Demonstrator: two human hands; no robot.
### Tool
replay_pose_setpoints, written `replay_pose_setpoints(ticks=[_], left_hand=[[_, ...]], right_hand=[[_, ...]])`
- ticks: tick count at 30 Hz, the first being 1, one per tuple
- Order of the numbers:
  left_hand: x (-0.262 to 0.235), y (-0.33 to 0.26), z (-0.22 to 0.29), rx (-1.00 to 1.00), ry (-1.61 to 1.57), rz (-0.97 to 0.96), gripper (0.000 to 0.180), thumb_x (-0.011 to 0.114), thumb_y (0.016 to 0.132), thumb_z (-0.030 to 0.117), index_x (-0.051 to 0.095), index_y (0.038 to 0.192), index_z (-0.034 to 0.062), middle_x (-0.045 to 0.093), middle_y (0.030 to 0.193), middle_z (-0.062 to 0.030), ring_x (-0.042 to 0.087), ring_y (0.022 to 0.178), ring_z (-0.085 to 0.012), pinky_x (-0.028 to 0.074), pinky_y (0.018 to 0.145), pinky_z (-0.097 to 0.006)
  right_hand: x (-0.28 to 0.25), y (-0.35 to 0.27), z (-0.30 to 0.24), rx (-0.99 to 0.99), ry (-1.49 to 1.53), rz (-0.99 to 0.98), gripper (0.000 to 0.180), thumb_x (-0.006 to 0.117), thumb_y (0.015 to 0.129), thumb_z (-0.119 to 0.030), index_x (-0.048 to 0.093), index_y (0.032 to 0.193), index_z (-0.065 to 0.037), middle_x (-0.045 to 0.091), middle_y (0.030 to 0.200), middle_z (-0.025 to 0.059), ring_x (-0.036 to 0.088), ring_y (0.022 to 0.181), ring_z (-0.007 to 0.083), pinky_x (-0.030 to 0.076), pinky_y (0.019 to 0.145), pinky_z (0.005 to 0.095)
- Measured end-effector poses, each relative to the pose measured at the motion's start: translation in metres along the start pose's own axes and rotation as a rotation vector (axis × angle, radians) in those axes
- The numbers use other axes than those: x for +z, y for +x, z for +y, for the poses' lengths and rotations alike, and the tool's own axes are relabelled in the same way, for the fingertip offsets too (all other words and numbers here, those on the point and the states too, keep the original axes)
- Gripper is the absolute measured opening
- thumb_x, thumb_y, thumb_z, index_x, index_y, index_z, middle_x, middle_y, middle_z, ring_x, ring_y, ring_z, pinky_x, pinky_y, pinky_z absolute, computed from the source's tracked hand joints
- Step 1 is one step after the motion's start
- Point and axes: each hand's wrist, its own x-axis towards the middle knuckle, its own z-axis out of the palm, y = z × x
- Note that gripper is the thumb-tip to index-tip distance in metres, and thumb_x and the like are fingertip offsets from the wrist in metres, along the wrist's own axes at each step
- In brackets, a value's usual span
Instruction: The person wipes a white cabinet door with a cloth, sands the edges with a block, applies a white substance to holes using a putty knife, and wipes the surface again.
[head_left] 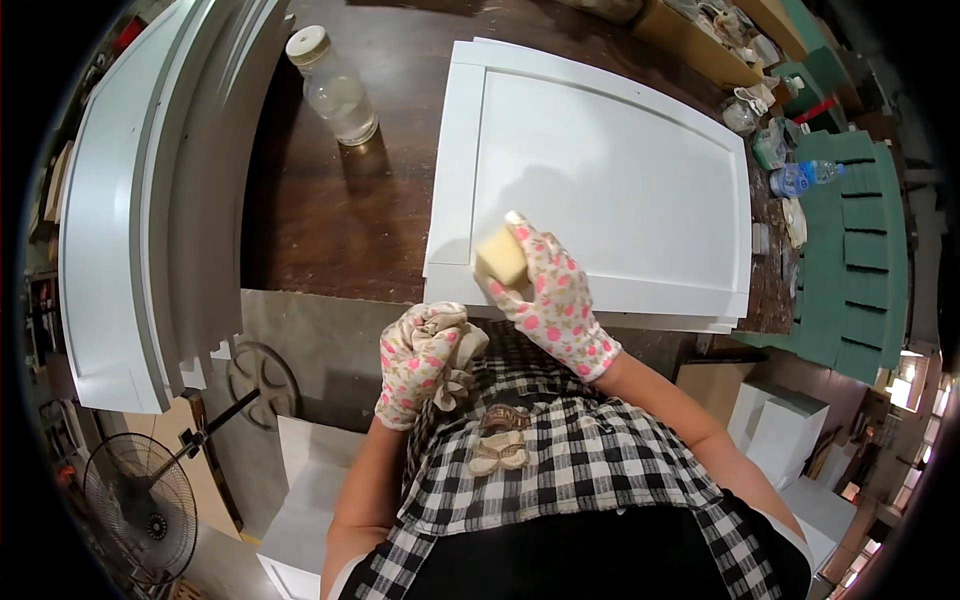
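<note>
Yellow Block Held at the Corner of a White Panel

The yellow block (501, 257) is above the near left corner of a white panel (640, 180); whether it touches the surface, I cannot tell. The right hand (552, 300), in a flowered glove, pinches this block between the thumb and the fingers, and it covers a part of the panel's near border. The left hand (408, 362), gloved in the same pattern, has its fingers folded around a crumpled beige cloth (462, 355), just in front of the panel's near left corner.

The panel lies flat on a dark brown counter (330, 230), with its raised border facing up. To its left, a glass bottle (340, 100) with a pale lid and clear liquid stands apart from it. Farther left, a stack of white panels (115, 220) closes that side. On the right, a plastic bottle (800, 178) with a blue label lies near the panel, next to a green slotted covering (865, 230). Small containers and an open carton (690, 45) crowd the far right corner. Below, a black fan (140, 508) stands at the left, and the person wears a checked apron (570, 460).
</note>
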Motion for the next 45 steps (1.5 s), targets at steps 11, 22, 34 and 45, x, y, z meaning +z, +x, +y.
replay_pose_setpoints(ticks=[11, 22, 34, 45], left_hand=[[-0.011, 0.014, 0.009, 0.014, 0.039, -0.1, 0.024, 0.059, 0.084, 0.006, 0.063, 0.106, -0.0024, 0.066, 0.094, -0.0068, 0.061, 0.083, -0.0101, 0.051, 0.075, -0.025], [-0.013, 0.023, 0.016, -0.046, 0.113, -0.154, 0.023, 0.06, 0.082, 0.008, 0.063, 0.102, -0.0029, 0.066, 0.099, -0.0065, 0.06, 0.089, -0.012, 0.048, 0.081, -0.027], [-0.008, 0.036, 0.011, 0.044, 0.252, -0.244, 0.025, 0.061, 0.08, 0.009, 0.065, 0.101, -0.0024, 0.066, 0.097, -0.0064, 0.061, 0.088, -0.0125, 0.049, 0.081, -0.028], [0.025, 0.048, 0.008, -0.007, 0.267, -0.31, 0.024, 0.061, 0.08, 0.008, 0.067, 0.101, -0.0027, 0.068, 0.093, -0.0067, 0.062, 0.085, -0.0115, 0.049, 0.078, -0.027]], right_hand=[[-0.014, 0.0, 0.0, 0.079, -0.08, -0.004, 0.065, 0.068, 0.082, -0.027, 0.042, 0.136, 0.0, 0.06, 0.101, 0.0185, 0.063, 0.085, 0.0249, 0.057, 0.068, 0.0337], [0.017, 0.01, -0.017, 0.081, -0.021, -0.028, 0.066, 0.066, 0.084, -0.037, 0.044, 0.134, 0.0, 0.06, 0.096, 0.0158, 0.063, 0.079, 0.0222, 0.056, 0.064, 0.0314], [-0.028, -0.005, 0.009, 0.141, -0.132, 0.103, 0.055, 0.065, 0.083, -0.026, 0.05, 0.126, 0.005, 0.062, 0.1, 0.0179, 0.064, 0.088, 0.0265, 0.056, 0.077, 0.0354], [-0.115, -0.07, 0.105, 0.644, -0.389, 0.236, 0.052, 0.064, 0.081, -0.021, 0.051, 0.126, 0.001, 0.059, 0.108, 0.0186, 0.062, 0.095, 0.0314, 0.052, 0.085, 0.04]])
